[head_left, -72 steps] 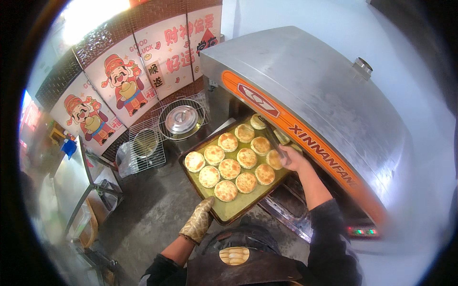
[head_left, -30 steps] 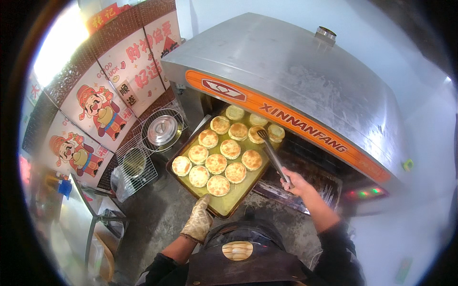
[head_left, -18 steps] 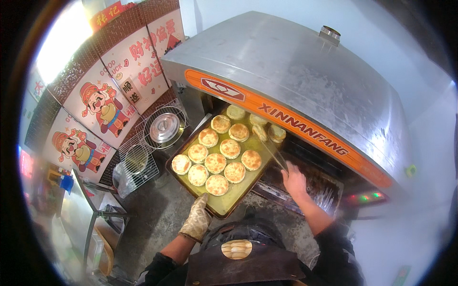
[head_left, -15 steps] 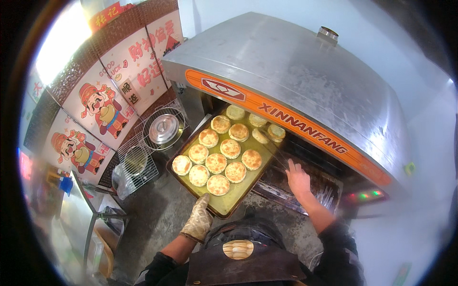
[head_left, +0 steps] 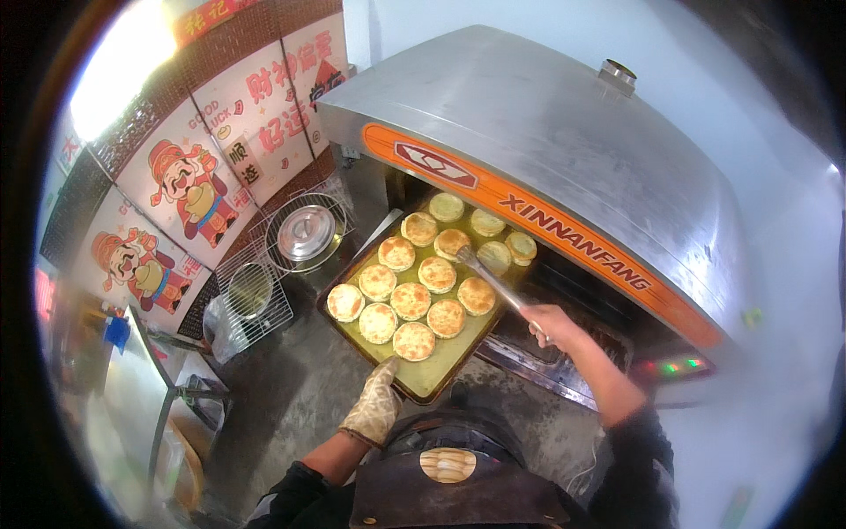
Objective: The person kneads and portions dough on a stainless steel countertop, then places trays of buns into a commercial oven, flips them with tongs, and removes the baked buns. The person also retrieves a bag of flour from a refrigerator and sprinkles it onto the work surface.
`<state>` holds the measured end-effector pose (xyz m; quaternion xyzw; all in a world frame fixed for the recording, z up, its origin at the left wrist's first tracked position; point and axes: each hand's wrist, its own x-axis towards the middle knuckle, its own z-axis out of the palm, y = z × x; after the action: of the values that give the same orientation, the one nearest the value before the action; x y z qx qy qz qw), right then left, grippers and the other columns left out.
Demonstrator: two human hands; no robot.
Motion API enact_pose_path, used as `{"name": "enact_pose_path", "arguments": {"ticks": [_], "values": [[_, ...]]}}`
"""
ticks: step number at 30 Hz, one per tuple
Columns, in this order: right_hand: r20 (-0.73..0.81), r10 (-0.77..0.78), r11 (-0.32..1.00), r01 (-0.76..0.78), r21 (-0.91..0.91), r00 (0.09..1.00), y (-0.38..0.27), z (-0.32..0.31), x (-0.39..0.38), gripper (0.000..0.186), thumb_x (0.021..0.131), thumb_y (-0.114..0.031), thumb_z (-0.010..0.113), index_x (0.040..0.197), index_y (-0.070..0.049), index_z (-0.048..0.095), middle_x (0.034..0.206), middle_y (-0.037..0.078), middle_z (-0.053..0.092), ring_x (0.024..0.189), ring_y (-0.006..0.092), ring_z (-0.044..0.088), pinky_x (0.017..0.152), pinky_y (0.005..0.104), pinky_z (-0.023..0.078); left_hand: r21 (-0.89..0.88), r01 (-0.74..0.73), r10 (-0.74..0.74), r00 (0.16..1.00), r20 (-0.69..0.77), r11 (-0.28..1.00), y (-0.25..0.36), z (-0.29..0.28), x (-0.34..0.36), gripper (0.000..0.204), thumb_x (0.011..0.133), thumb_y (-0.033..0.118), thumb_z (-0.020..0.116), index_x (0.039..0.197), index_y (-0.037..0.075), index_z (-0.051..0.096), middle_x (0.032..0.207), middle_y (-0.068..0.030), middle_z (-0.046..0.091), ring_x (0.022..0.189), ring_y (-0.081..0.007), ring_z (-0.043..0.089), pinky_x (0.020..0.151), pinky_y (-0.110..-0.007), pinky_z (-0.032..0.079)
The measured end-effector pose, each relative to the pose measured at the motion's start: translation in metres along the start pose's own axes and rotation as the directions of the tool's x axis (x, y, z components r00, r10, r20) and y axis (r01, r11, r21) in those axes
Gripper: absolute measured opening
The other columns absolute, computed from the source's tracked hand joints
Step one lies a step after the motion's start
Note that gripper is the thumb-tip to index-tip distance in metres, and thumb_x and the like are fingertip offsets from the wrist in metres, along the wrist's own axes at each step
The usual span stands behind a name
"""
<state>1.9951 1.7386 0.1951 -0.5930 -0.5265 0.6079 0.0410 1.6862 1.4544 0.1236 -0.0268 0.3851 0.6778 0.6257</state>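
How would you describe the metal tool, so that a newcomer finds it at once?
Start at the large steel oven with an orange band; a tray of round breads sticks out below this. The metal tool crosses the tray's right edge, held by the right hand: long and thin, unlike the round breads.

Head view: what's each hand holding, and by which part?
Left hand: baking tray, by its near edge. Right hand: metal tongs, by the near end.
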Motion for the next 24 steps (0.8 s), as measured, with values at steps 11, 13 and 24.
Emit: {"name": "enact_pose_path", "arguments": {"ticks": [11,13,24], "values": [[0.240,0.164,0.939,-0.226,0.260,0.957,-0.023,-0.032,0.079,0.041,0.106,-0.051,0.077,0.113,-0.012,0.063,0.087,0.007,0.059,0.055,0.0083,0.046,0.042,0.0203,0.039,0.133,-0.086,0.103,0.986,-0.133,0.987,-0.010,0.012,-0.004,0.049,0.116,0.025,0.059,0.152,-0.008,0.054,0.153,-0.0212,0.062,0.138,-0.0312,0.064,0.118,-0.044,0.053],[0.276,0.121,0.954,-0.189,0.234,0.954,-0.023,-0.036,0.099,0.041,0.106,-0.051,0.077,0.116,-0.012,0.064,0.086,0.006,0.060,0.055,0.0082,0.047,0.042,0.0200,0.039,0.166,-0.080,0.105,0.983,-0.148,0.983,-0.010,0.014,-0.006,0.050,0.116,0.027,0.059,0.152,-0.007,0.054,0.153,-0.0206,0.063,0.138,-0.0309,0.064,0.117,-0.043,0.053],[0.400,-0.045,0.997,0.018,0.072,0.916,-0.072,-0.007,0.206,0.034,0.113,-0.044,0.068,0.120,-0.010,0.071,0.081,-0.001,0.060,0.057,0.0059,0.048,0.043,0.0215,0.034,0.197,-0.087,0.121,0.978,-0.169,0.977,-0.004,0.033,-0.011,0.055,0.117,0.031,0.057,0.156,-0.006,0.051,0.155,-0.0200,0.062,0.139,-0.0324,0.063,0.119,-0.044,0.052]]}}
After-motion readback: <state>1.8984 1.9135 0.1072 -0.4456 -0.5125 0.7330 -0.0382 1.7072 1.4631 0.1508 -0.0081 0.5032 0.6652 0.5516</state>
